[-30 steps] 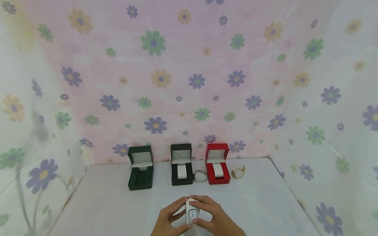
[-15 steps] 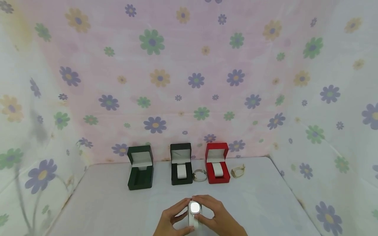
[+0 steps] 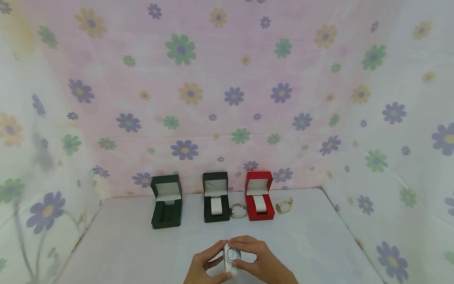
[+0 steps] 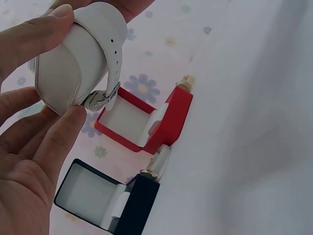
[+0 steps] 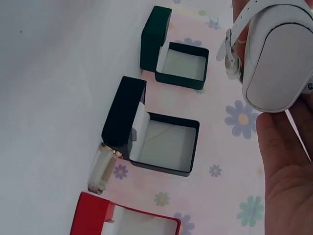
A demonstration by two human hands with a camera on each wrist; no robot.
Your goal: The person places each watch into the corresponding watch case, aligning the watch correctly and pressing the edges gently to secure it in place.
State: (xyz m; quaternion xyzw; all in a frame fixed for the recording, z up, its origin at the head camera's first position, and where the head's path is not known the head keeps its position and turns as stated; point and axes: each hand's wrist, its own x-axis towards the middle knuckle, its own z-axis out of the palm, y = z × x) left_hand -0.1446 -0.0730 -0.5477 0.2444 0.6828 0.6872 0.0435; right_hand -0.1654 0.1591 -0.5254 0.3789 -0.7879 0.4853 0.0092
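Observation:
A white wristwatch point(image 3: 232, 254) with a squarish dial is wrapped round a white watch cushion point(image 4: 57, 73), held up between both hands low in the head view. My left hand point(image 3: 207, 263) grips the cushion by its ends, thumb on the near end and fingers at the far one. My right hand point(image 3: 264, 258) pinches the watch from the other side, fingertips at the top and thumb just below the dial. In the left wrist view the holed strap point(image 4: 113, 54) curves over the cushion, its buckle point(image 4: 100, 100) at the side.
Behind the hands stand three open boxes: a dark green box point(image 3: 166, 224) without a cushion, a blackish box point(image 3: 216, 218) and a red box point(image 3: 260, 217), both with white cushions. A bangle-like watch point(image 3: 238, 211) lies between the latter two. A gold watch point(image 3: 284, 206) lies right of the red box.
The watch tilts between my hands: its dial showed, glared blank white half a second ago, and shows again now. Both hands keep their grip. The boxes have not moved.

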